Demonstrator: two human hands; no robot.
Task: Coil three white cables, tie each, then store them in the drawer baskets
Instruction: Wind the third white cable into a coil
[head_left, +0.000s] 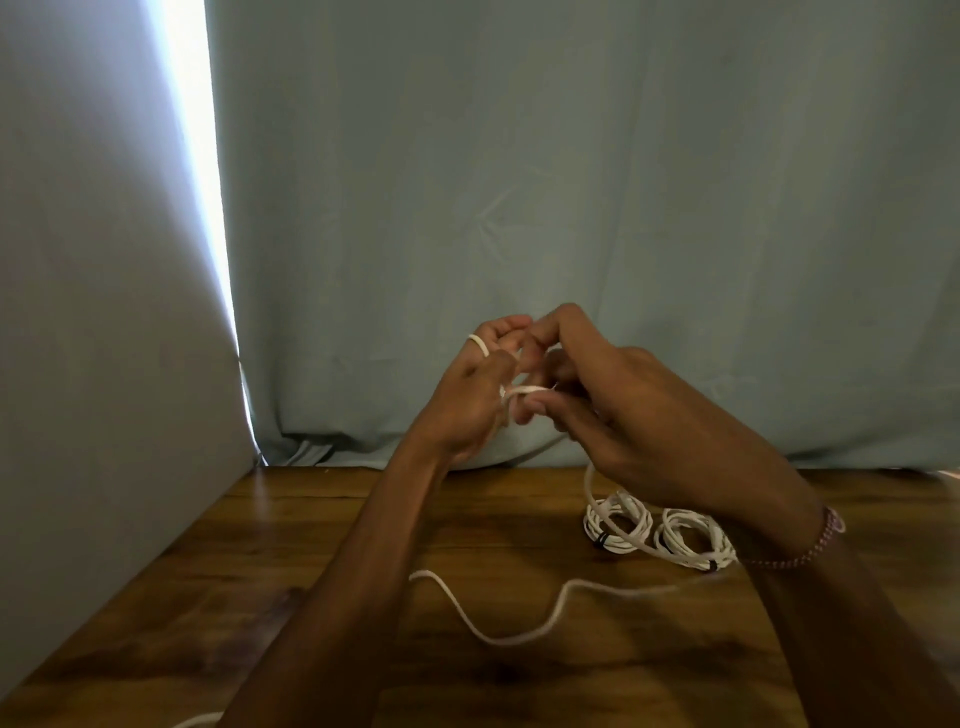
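White cable (519, 636) is gripped by the left hand (475, 395) and pinched by the right hand (618, 415) above the wooden surface (363, 545); two tied coils (621, 525) lie far right.

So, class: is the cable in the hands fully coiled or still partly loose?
Partly loose: the cable trails across the table while both hands wind it.

Two tied coils (621, 527), one loose cable (498, 618), seemingly.

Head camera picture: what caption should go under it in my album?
Both hands, left hand and right hand, wind a white cable above a wooden table, two tied coils beside.
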